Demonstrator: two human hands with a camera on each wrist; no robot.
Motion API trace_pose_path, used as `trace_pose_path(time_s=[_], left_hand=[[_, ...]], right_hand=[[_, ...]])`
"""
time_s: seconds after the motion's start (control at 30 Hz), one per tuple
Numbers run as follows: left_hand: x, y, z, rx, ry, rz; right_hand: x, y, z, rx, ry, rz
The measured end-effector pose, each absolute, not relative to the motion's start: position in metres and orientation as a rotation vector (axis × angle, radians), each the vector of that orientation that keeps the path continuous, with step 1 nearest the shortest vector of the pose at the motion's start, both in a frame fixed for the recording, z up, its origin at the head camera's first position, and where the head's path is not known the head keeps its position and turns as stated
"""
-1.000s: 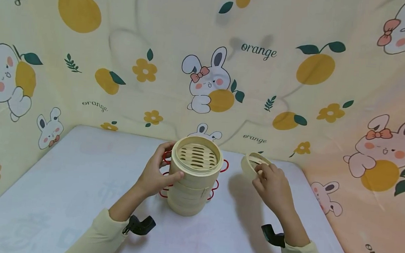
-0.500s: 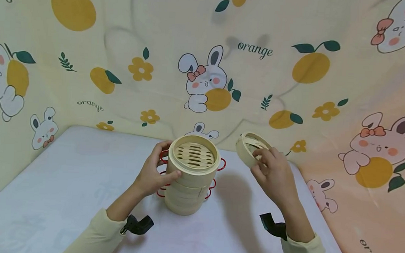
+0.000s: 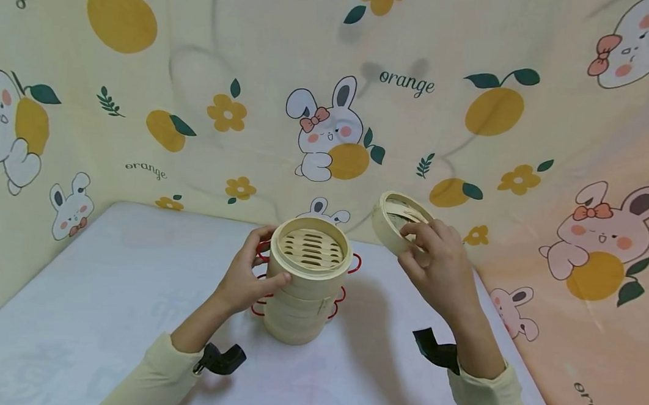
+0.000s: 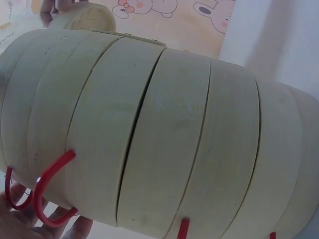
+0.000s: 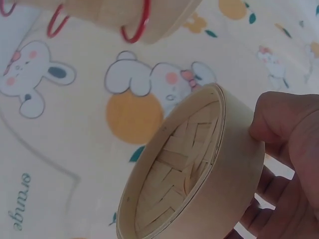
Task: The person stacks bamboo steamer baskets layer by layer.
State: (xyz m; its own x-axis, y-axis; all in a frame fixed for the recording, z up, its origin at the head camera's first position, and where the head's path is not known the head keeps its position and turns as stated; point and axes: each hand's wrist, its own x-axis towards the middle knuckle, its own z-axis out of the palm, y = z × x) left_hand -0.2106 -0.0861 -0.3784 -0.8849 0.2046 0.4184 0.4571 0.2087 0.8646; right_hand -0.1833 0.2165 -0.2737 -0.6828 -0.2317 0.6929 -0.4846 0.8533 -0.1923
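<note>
A stack of round bamboo steamer baskets (image 3: 299, 308) stands upright on the table, with red loop handles (image 3: 355, 263) on its sides. The uppermost basket shows a bare slatted base (image 3: 311, 248). My left hand (image 3: 246, 279) grips the top basket from the left, thumb on its front wall; the left wrist view is filled by the stacked walls (image 4: 164, 134). To the right of the stack, my right hand (image 3: 443, 275) holds the steamer lid (image 3: 387, 229) tilted in the air. Its woven inside faces the stack in the right wrist view, where the fingers lie behind the lid's wall (image 5: 224, 169).
A white cloth (image 3: 149, 291) covers the table. Behind it and at the right hangs a printed backdrop (image 3: 266, 59) with rabbits and oranges. Black wrist mounts (image 3: 222, 359) sit on both forearms. The lid's shadow falls right of the stack.
My right hand has lifted the lid higher and brought it slightly left. The left hand and the stack keep their places, apart from a small shift of the head view.
</note>
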Motion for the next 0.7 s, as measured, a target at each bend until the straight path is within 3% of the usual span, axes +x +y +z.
trace_pose_path(time_s=[0.7], left_hand=[[-0.209, -0.086, -0.375, -0.625, -2.3, -1.749]], right_hand=[[-0.171, 0.164, -0.264, 0.863, -2.302, 0.405]])
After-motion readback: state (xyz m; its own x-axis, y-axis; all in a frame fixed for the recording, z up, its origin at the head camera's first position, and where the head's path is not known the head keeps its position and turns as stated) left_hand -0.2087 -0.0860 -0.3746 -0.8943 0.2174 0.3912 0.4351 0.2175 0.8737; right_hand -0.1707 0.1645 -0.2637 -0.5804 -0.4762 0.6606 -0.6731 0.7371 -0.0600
